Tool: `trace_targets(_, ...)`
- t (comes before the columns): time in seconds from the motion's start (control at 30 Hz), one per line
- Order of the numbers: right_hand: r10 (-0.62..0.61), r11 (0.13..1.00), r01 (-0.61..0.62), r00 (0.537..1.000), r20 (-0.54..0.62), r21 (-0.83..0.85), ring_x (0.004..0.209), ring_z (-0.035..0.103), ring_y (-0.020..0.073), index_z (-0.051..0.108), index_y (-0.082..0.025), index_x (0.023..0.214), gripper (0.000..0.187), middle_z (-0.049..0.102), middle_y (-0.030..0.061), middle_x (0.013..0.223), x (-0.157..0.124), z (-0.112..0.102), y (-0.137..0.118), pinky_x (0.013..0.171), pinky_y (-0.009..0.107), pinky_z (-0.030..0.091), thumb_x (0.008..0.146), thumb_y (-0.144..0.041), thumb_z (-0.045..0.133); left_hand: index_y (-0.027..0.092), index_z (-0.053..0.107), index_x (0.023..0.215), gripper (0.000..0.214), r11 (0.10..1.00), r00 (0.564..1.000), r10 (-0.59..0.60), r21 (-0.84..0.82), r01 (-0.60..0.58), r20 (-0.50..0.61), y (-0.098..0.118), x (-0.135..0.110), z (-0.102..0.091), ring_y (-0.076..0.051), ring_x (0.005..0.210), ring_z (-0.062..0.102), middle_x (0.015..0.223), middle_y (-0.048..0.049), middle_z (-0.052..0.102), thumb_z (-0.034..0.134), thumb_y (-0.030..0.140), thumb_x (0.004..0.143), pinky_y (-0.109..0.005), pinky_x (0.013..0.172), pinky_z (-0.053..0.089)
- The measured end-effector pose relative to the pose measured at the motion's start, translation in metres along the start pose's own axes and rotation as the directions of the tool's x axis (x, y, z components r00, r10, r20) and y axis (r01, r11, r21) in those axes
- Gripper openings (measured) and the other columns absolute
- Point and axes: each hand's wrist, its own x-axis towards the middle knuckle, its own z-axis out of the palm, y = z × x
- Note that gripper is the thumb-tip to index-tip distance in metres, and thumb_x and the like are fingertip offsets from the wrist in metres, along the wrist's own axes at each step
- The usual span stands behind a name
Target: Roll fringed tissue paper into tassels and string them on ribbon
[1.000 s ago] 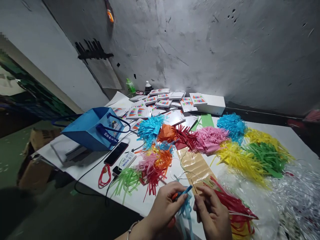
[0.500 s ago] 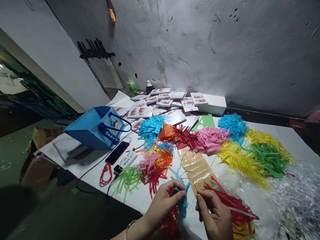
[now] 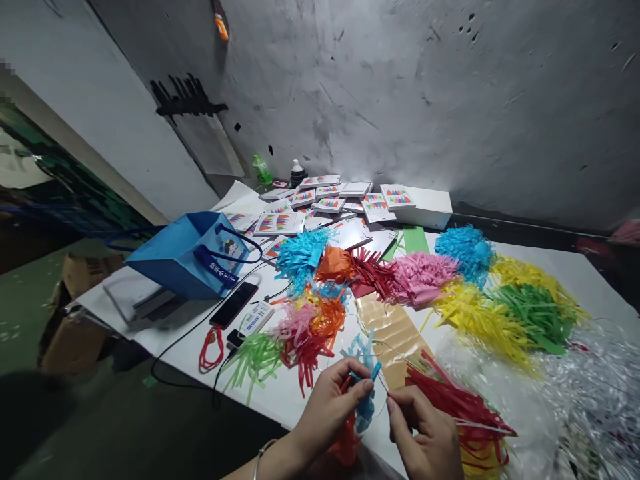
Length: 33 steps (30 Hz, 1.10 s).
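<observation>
My left hand (image 3: 330,407) is closed in a pinch on a blue paper tassel (image 3: 367,380), with orange-red fringe (image 3: 345,437) hanging below it. Close beside it, my right hand (image 3: 425,433) is pinched on a thin wire or string (image 3: 383,393) that runs to the tassel. Both hands are at the near edge of the white table (image 3: 280,393). A red fringe bundle (image 3: 450,400) lies just right of my right hand.
Heaps of cut paper fringe in blue, orange, pink, yellow (image 3: 475,317) and green (image 3: 535,313) cover the table. A blue bag (image 3: 190,257), a phone (image 3: 233,305), a red cord (image 3: 210,347) and stacked printed cards (image 3: 325,200) lie left and back. Silvery strips (image 3: 595,393) pile at right.
The blue tassel has been turned upward and bunched in my left hand. My right hand has shifted slightly left along the thin wire, staying pinched.
</observation>
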Motion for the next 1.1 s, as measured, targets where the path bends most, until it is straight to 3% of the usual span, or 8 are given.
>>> trace_targets(0.3, 0.075, 0.997, -0.075, 0.997, -0.008, 0.014, 0.046, 0.046, 0.0101, 0.065, -0.02, 0.074, 0.033, 0.046, -0.004, 0.053, 0.001, -0.001, -0.001, 0.048, 0.022, 0.032, 0.091, -0.045, 0.052, 0.015, 0.063, 0.084, 0.036, 1.0, 1.0, 0.017, 0.016, -0.017, -0.006, -0.004, 0.002, 0.0, -0.012, 0.066, 0.049, 0.073, 0.0008, 0.057, 0.075, 0.048, 0.077, -0.022, 0.061, 0.038)
trace_targets(0.5, 0.112, 0.994, -0.112, 0.994, -0.006, 0.015, 0.046, 0.04, 0.0095, 0.063, -0.02, 0.071, 0.033, 0.041, -0.005, 0.052, 0.004, -0.003, -0.002, 0.045, 0.022, 0.027, 0.089, -0.047, 0.053, 0.016, 0.065, 0.084, 0.028, 0.982, 0.991, 0.13, 0.14, -0.126, -0.018, -0.004, 0.001, -0.001, -0.015, 0.073, 0.053, 0.079, -0.002, 0.06, 0.072, 0.043, 0.082, -0.024, 0.067, 0.041)
trace_targets(0.73, 0.195, 0.977, -0.196, 0.981, 0.015, 0.086, 0.045, 0.044, 0.01, 0.061, -0.02, 0.071, 0.035, 0.046, -0.004, 0.051, 0.004, -0.001, 0.004, 0.043, 0.021, 0.029, 0.087, -0.05, 0.055, 0.016, 0.065, 0.084, 0.027, 0.981, 0.99, 0.142, 0.138, -0.138, -0.024, -0.006, 0.001, 0.0, -0.015, 0.072, 0.053, 0.078, -0.0023, 0.059, 0.07, 0.043, 0.083, -0.024, 0.065, 0.042)
trace_targets(0.9, 0.199, 0.968, -0.206, 0.978, 0.064, 0.143, 0.043, 0.039, 0.008, 0.06, -0.018, 0.068, 0.038, 0.042, -0.0054, 0.048, 0.006, -0.003, -0.001, 0.042, 0.021, 0.025, 0.086, -0.052, 0.057, 0.017, 0.068, 0.082, 0.021, 0.929, 0.966, 0.256, 0.27, -0.254, 0.028, -0.009, 0.001, 0.0, -0.018, 0.074, 0.058, 0.079, -0.005, 0.063, 0.068, 0.037, 0.085, -0.026, 0.068, 0.044)
trace_targets(0.97, 0.248, 0.933, -0.274, 0.959, 0.135, 0.232, 0.04, 0.039, 0.007, 0.061, -0.018, 0.073, 0.04, 0.046, -0.0053, 0.049, 0.008, -0.004, -0.004, 0.04, 0.019, 0.026, 0.086, -0.055, 0.057, 0.017, 0.069, 0.083, 0.018, 0.894, 0.951, 0.296, 0.326, -0.308, 0.087, -0.009, 0.0, -0.001, -0.018, 0.074, 0.059, 0.079, -0.006, 0.065, 0.066, 0.035, 0.087, -0.027, 0.068, 0.045)
trace_targets(1.1, 0.316, 0.832, -0.397, 0.913, 0.256, 0.387, 0.036, 0.048, 0.0077, 0.057, -0.017, 0.107, 0.047, 0.06, -0.0035, 0.06, 0.013, -0.004, -0.003, 0.039, 0.018, 0.034, 0.085, -0.058, 0.06, 0.019, 0.068, 0.086, 0.014, 0.852, 0.929, 0.351, 0.37, -0.37, 0.12, -0.009, -0.003, -0.002, -0.019, 0.075, 0.061, 0.081, -0.0068, 0.065, 0.063, 0.031, 0.089, -0.028, 0.07, 0.046)
